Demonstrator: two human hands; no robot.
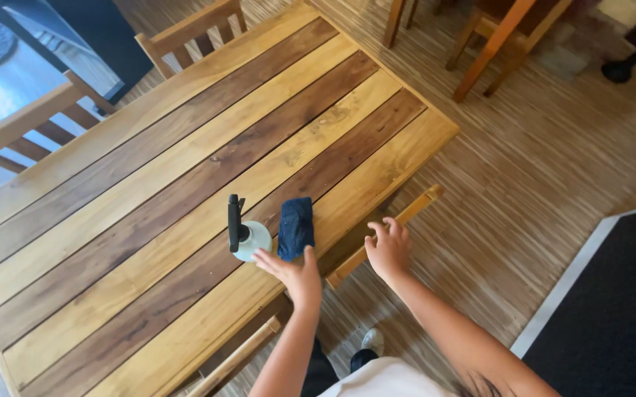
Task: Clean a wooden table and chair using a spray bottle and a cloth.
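dark blue cloth (297, 227), pale green spray bottle (252, 240) w/ black top, striped brown table (186, 147)

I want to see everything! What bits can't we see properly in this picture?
- Spray bottle, head view: seen from above, so its lower body and how full it is stay hidden.
- Dark blue cloth: its near end is covered by the left hand.
- Chair touched by the right hand: mostly under the wooden table.
- Shoe: partly behind the arms.
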